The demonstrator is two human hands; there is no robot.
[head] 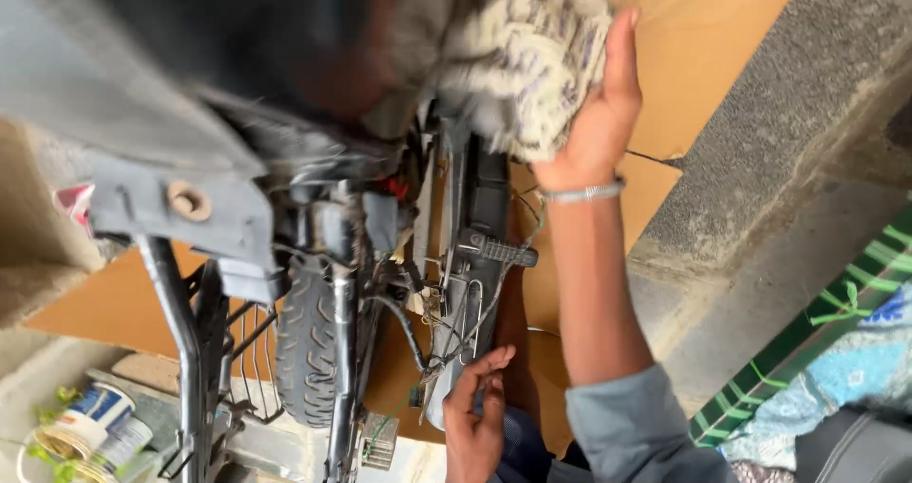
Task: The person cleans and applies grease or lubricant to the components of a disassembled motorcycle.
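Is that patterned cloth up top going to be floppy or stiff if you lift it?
Probably floppy: the patterned cloth bunches in soft folds where the right hand presses it. It likely weighs little and would droop. Its fuzzy surface suggests it won't slip.

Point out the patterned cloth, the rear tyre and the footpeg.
patterned cloth (532, 56), head view, on its crumpled middle, beside the right hand (603, 113).
rear tyre (306, 345), head view, on the tread.
footpeg (499, 251), head view, on its ribbed black bar, above the left hand (475, 426).
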